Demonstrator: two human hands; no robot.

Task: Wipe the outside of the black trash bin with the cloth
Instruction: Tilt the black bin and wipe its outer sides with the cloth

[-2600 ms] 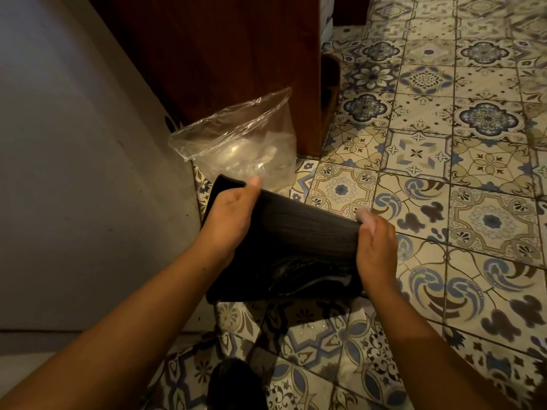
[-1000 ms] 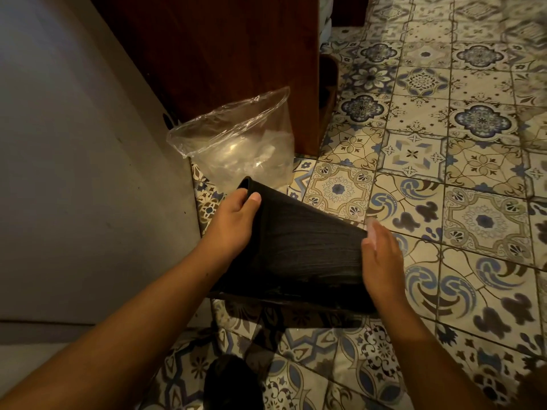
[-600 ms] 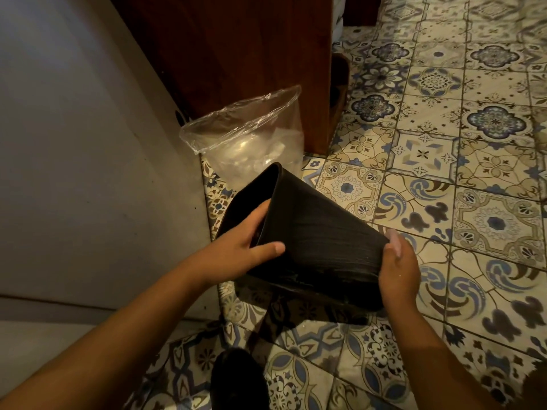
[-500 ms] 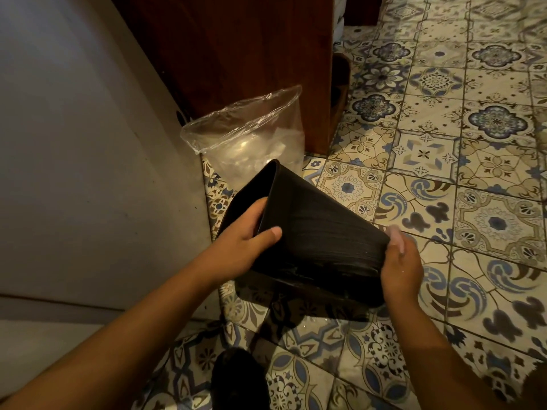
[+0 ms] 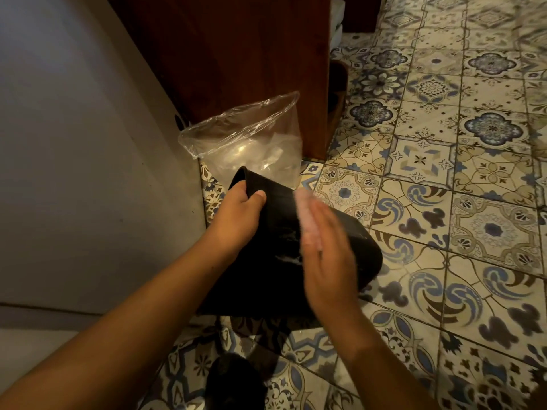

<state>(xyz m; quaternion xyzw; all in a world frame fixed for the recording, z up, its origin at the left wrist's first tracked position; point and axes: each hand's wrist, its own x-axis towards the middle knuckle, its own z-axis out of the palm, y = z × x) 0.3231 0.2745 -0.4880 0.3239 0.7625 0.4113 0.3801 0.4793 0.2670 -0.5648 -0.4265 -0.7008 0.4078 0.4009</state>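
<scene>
The black trash bin (image 5: pixel 352 244) lies tilted on its side just above the tiled floor, its opening toward the upper left. My left hand (image 5: pixel 236 214) grips its rim, thumb outside and fingers inside. My right hand (image 5: pixel 328 261) lies flat and motion-blurred on the bin's upper side. A small pale cloth (image 5: pixel 306 214) shows under its fingertips, pressed against the bin. Whitish streaks mark the black surface beside that hand.
A clear plastic bag (image 5: pixel 251 143) stands open just behind the bin, against a dark wooden cabinet (image 5: pixel 251 54). A plain wall (image 5: pixel 74 143) runs along the left. Patterned floor tiles (image 5: pixel 444 202) spread to the right. A dark rounded object (image 5: pixel 233 383) sits at the bottom edge.
My right hand has left the bin's base end and moved up onto its side, flat and blurred. The bin has turned, and my left hand still grips the rim.
</scene>
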